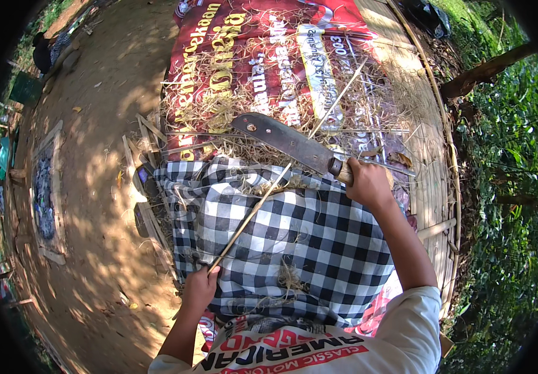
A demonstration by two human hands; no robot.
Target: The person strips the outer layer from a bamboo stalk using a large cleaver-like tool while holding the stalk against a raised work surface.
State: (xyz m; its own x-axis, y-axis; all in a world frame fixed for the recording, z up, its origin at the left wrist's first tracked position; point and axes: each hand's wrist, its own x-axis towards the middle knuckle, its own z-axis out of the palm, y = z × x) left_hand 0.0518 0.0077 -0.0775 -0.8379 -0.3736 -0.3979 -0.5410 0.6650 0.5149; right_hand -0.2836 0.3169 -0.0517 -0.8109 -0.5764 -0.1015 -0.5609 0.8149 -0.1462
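Observation:
My right hand (368,182) is closed round the wooden handle of a machete (287,141), whose broad dark blade points to the far left. My left hand (200,288) grips the near end of a long thin bamboo strip (250,217). The strip slants away to the far right and passes beneath the blade, close to its middle; whether the two touch I cannot tell. Across my lap lies a black and white checked cloth (294,230) with curly shavings (290,277) on it.
A red printed banner (250,78) covered in shavings lies over a bamboo-slat platform (428,187). Several thin strips and wood pieces (147,209) lie at its left edge. Bare dirt ground (100,162) extends left, with a framed pit (45,193). A branch (487,71) and green plants (512,181) border the right.

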